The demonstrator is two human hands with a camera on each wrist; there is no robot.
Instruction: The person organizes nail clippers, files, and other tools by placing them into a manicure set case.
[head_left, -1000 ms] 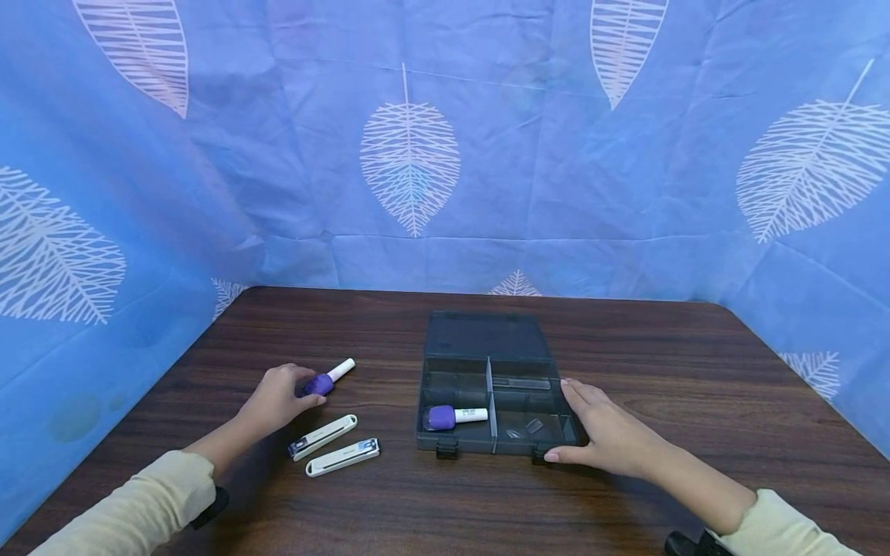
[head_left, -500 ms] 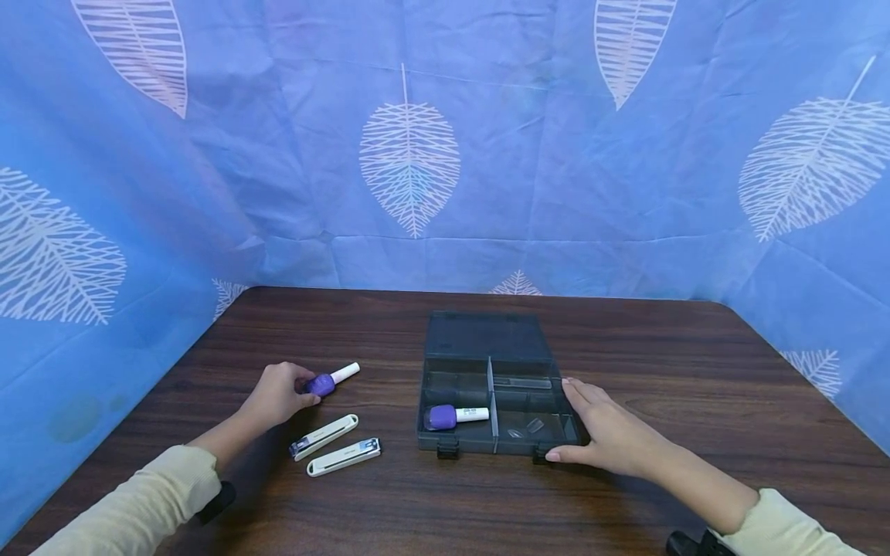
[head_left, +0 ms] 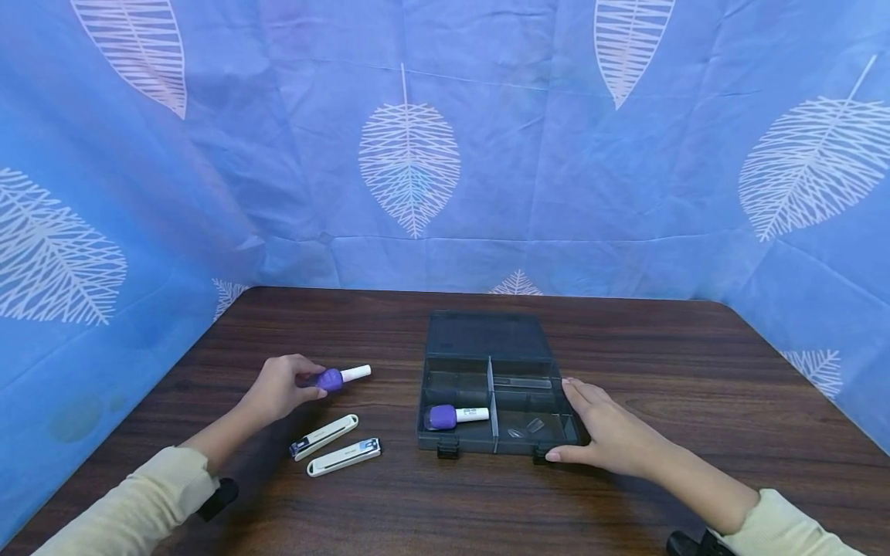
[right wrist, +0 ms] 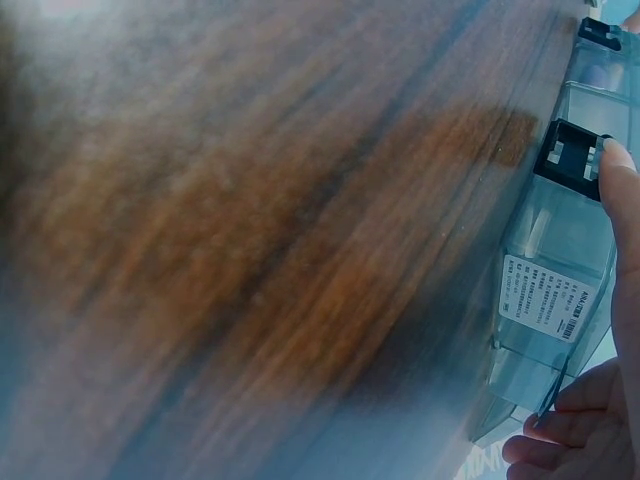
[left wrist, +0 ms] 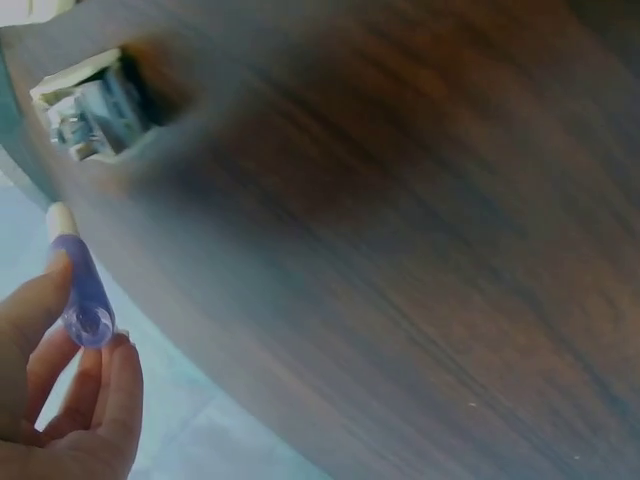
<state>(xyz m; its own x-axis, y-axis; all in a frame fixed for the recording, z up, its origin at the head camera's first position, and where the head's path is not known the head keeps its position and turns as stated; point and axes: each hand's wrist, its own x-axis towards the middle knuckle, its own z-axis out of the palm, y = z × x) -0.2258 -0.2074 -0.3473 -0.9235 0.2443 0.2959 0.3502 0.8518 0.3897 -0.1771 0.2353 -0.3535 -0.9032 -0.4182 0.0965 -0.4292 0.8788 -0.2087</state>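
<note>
1. Compared with the earlier frame, the purple bottle (head_left: 330,379) is now being held farther right by the left hand (head_left: 283,388), its white cap (head_left: 357,372) being swung to a flatter line.
2. At its base end, the bottle is being pinched between left thumb and fingertips, the cap being left free. Whether it is being held off the table (head_left: 348,517) cannot be told.
3. Cap-first, its long axis is being pointed rightward, roughly at the open divided box (head_left: 476,447), which is lying well apart to the right. The left hand is by far the nearer to the bottle.
4. By the right hand (head_left: 608,432) the box is being steadied, the thumb resting at the clasp (right wrist: 573,160), the loosely extended fingers touching the right side.
5. In the front-left compartment, a second bottle (head_left: 442,417) is lying, its cap also being pointed right.
6. Two nail clippers (head_left: 324,437) are lying on the person's side of the bottle-to-box line.
</note>
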